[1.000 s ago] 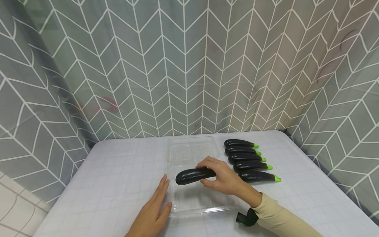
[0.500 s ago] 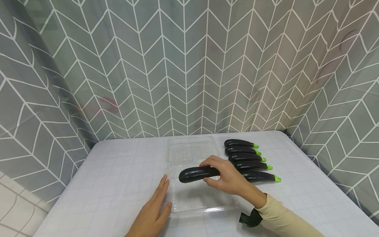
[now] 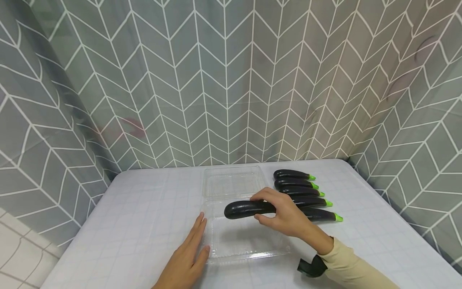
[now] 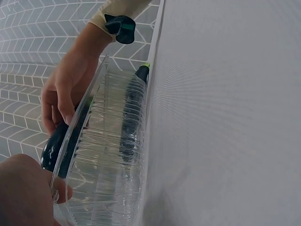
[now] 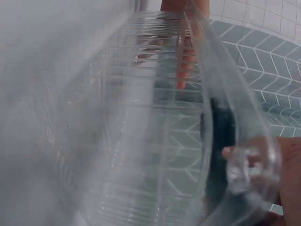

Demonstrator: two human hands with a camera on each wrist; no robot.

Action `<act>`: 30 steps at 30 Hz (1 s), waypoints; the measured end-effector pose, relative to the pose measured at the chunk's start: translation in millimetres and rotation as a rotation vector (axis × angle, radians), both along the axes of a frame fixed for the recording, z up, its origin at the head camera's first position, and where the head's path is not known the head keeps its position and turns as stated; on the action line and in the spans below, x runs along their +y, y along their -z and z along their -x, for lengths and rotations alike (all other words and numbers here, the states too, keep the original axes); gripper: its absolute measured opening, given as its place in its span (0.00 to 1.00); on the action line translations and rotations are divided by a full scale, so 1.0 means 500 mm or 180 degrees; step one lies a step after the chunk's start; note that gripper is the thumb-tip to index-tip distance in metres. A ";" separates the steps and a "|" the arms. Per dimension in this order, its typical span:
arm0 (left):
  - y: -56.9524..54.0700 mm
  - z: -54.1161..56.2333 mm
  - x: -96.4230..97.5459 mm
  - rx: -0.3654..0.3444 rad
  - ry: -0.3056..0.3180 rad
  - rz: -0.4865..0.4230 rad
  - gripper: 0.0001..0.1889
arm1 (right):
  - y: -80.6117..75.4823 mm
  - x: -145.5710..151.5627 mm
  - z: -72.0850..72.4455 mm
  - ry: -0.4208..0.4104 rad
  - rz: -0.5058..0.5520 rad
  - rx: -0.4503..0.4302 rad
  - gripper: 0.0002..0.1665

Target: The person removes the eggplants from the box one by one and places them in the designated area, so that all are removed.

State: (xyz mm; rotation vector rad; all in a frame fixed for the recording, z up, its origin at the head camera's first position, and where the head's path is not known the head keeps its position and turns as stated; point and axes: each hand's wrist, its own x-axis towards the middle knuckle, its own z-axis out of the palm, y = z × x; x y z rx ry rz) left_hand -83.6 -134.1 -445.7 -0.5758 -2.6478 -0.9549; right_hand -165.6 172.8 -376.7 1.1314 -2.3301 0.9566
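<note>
In the head view my right hand (image 3: pixel 285 212) grips a glossy black eggplant (image 3: pixel 242 210) between thumb and fingers, holding it level above a clear plastic clamshell container (image 3: pixel 249 247). The eggplant's stem end is hidden behind the hand. My left hand (image 3: pixel 184 257) lies along the container's left side with straight fingers touching it. Through the clear wall in the left wrist view, the held eggplant (image 4: pixel 52 146) shows near the rim. The right wrist view sees the eggplant (image 5: pixel 221 127) through the plastic as well.
The container's lid (image 3: pixel 234 182) lies folded back behind its base. To the right, several more eggplants (image 3: pixel 299 192) with green stems form a row on the white tablecloth (image 3: pixel 144 216). Patterned grey curtains (image 3: pixel 227 80) surround the table.
My right hand has shifted right and slightly away from me, carrying the eggplant above the container. The left hand keeps its place at the container's side.
</note>
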 end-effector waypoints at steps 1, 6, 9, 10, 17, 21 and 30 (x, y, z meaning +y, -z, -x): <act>0.000 0.000 0.000 0.0011 0.0000 -0.0001 0.36 | -0.001 0.002 -0.001 0.0013 0.0002 -0.0012 0.24; 0.000 0.000 0.000 0.0024 0.0003 -0.0009 0.36 | -0.003 0.012 -0.005 0.0083 0.0013 -0.0047 0.24; -0.001 0.000 0.001 0.0000 0.0005 -0.0014 0.36 | -0.003 0.020 -0.007 0.0126 0.0014 -0.0035 0.25; -0.001 -0.001 0.001 -0.0007 0.0006 -0.0015 0.36 | -0.003 0.023 -0.007 0.0140 0.0013 -0.0026 0.25; -0.001 -0.002 0.001 -0.0017 0.0025 -0.0032 0.36 | -0.004 0.044 -0.013 0.0213 0.0020 -0.0024 0.27; 0.000 -0.001 0.001 0.0018 0.0036 -0.0026 0.36 | -0.005 0.055 -0.017 0.0277 0.0008 -0.0015 0.27; -0.002 -0.004 0.002 -0.0002 0.0021 -0.0049 0.37 | -0.007 0.075 -0.027 0.0412 -0.0022 0.0002 0.28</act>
